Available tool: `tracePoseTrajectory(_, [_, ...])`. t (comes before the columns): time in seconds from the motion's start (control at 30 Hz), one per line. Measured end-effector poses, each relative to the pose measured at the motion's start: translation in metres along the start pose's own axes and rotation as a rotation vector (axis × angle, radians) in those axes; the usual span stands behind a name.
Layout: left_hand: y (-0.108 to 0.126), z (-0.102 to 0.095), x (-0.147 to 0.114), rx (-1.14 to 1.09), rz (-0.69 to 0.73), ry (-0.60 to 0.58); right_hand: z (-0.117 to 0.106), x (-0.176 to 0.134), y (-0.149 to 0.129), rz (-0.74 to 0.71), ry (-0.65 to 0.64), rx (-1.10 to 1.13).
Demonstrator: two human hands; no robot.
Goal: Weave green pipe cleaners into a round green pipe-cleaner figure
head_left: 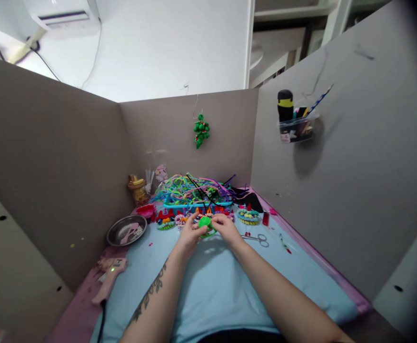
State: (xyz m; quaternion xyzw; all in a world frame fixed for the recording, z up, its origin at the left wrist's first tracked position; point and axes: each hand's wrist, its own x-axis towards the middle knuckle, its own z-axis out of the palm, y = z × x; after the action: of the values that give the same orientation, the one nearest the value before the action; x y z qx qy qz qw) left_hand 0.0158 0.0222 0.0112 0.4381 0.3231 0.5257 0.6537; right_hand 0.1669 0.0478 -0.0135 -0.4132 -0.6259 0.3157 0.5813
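Two bare hands at work above a desk spread with pale-blue cloth [223, 295]. A bright-green, rounded piece of coiled fuzzy stem [204, 222] sits between them, raised over the cloth; its body is nearly round, so no clear long axis can be read, while a loose green loop points down and to the right. The left hand [190, 232] has its grip closed about the coil's near left side; the right hand [225, 227] pinches its right edge with thumb and finger.

Counted by an onlooker: one green coil, one pair of silver metal scissors [254, 238] right of the hands, one pink glue gun [111, 278] with a lit green lamp at left, and one hanging green ornament with red specks [201, 131].

Containers: a round steel bowl [114, 235] holds a pink object and small whitish beads; a blue plastic tray [169, 208] overflows with multicoloured fuzzy stems; a clear plastic wall bin [306, 119] carries a black-and-yellow cylinder [285, 105] and a blue-and-white striped stick [319, 101].
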Motion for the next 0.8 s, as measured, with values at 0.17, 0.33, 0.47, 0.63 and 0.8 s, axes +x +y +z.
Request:
tracePoseTrajectory(0.17, [-0.002,0.000,0.005,-0.011,0.045,0.080,-0.002,0.001,-0.001,0.000,-0.009,0.038])
tracePoseTrajectory(0.33, [-0.004,-0.003,0.011,-0.074,0.119,0.196,-0.005,-0.008,-0.019,-0.273,0.088,-0.239])
tracePoseTrajectory(0.47, [-0.007,-0.004,0.011,-0.046,0.132,0.173,0.002,-0.013,-0.028,-0.340,0.041,-0.310])
tracePoseTrajectory(0.63, [-0.011,-0.004,0.012,0.006,0.163,0.159,0.008,-0.015,-0.033,-0.354,0.031,-0.265])
tracePoseTrajectory(0.8, [-0.012,-0.008,0.015,0.037,0.160,0.229,-0.003,-0.015,-0.044,-0.325,0.040,-0.073])
